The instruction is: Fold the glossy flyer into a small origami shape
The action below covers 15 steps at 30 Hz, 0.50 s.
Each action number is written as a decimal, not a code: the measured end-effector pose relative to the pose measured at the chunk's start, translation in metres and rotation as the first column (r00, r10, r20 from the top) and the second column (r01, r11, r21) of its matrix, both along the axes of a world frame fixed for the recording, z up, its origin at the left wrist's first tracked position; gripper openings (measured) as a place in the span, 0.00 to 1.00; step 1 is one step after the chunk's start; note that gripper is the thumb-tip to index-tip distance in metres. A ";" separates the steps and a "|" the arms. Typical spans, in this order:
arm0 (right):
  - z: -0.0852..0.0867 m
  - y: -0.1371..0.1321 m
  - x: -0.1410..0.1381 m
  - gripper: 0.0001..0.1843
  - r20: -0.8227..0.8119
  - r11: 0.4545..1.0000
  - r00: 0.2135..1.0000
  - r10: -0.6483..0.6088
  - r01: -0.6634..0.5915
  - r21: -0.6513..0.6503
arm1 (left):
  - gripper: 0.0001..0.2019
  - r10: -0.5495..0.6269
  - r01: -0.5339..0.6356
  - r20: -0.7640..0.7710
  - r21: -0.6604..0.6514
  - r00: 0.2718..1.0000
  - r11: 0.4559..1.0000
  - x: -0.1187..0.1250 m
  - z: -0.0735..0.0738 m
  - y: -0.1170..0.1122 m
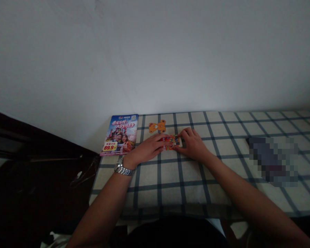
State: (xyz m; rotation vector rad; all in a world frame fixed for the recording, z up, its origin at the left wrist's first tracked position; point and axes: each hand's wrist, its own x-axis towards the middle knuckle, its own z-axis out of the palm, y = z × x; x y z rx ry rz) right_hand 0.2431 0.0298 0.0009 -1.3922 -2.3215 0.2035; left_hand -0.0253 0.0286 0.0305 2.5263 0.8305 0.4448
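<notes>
grip: both hands grasping red packet (167, 147); left hand (154, 144) has fingers over left end, right hand (191, 143) has thumb and fingers about right end. likely held so to steady it from two sides; fingers hide part of print. packet on cloth-covered bench (169, 175), before person. bear figure (157, 126) just beyond left fingers. flyer (120, 132) farther left, near watch (124, 167). pixelated item (272, 162) well right. wall (155, 69) bounds far side.

Flyer (120, 135) with "89.9" (109, 148), Chinese title (122, 124), QR code (133, 117)
</notes>
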 end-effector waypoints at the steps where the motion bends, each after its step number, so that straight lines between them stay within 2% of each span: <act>1: 0.000 0.000 0.000 0.26 -0.001 1.000 1.000 0.003 -0.003 0.002 | 0.26 0.001 -0.001 0.001 0.006 1.000 1.000 0.000 -0.001 0.000; 10: -0.002 0.000 0.000 0.25 -0.004 0.999 1.000 0.013 -0.013 0.035 | 0.29 -0.003 0.002 0.024 0.044 1.000 0.999 -0.002 -0.009 0.003; 15: -0.002 0.000 0.001 0.25 -0.006 0.999 1.000 0.020 -0.020 0.038 | 0.27 0.011 -0.012 0.015 0.076 1.000 0.997 -0.001 -0.010 0.003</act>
